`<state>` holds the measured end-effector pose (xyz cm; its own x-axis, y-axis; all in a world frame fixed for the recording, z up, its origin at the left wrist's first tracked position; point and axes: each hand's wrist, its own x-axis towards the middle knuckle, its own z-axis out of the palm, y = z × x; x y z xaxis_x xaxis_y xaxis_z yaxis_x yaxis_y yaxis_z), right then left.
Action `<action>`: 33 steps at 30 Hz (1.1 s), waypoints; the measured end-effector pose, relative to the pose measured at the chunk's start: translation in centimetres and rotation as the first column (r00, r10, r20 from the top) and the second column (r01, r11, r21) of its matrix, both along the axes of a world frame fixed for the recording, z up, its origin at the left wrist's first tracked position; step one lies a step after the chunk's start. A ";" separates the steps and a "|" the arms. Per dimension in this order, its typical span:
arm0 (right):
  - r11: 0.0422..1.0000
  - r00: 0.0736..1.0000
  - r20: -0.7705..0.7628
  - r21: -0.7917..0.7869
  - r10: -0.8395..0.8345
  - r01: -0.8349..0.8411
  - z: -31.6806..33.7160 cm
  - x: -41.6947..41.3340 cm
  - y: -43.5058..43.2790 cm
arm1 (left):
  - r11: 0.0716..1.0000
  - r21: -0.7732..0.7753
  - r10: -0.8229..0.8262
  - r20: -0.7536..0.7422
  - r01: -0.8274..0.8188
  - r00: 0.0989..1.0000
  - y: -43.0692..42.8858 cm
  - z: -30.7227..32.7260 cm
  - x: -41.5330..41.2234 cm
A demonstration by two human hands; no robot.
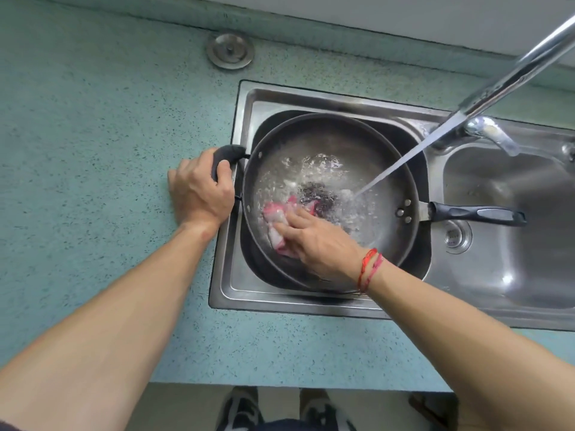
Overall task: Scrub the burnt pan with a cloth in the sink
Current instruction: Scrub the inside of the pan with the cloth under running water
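Head camera: our left hand (199,188) clamps curled fingers round the short side handle (228,152) of the burnt pan (373,150), which sits in the left sink basin (245,293). Our right hand (320,241) presses the pink-and-white cloth (275,213) onto the pan floor with straight, close-set fingers, beside the black patch (317,194), while the tap stream (392,169) lands nearby.

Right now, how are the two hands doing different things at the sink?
The left hand curls round the short black handle of the pan at the edge of the sink; the right hand reaches inside the pan. The left hand holds; the right hand presses a pink-and-white cloth down with straight fingers. The right wrist wears red strings; the left wrist is bare. Both work on the same pan.
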<state>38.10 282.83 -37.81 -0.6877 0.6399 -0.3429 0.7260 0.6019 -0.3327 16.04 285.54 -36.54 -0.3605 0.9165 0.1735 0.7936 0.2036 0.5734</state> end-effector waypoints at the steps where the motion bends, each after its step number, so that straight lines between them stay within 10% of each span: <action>1: 0.999 1.000 0.023 0.036 0.002 -0.003 -0.6 -0.3 0.8 | 1.000 0.004 -0.002 0.001 0.002 1.000 0.0 -0.1 0.0; 19: 0.932 0.802 0.476 0.141 -0.360 0.335 1.0 6.0 1.4 | 1.000 -0.006 0.001 0.024 -0.001 1.000 0.0 0.2 0.2; 33: 0.980 0.999 0.035 0.192 0.037 -0.043 -1.0 0.6 0.8 | 1.000 0.007 -0.002 0.018 0.002 1.000 0.1 -0.1 0.0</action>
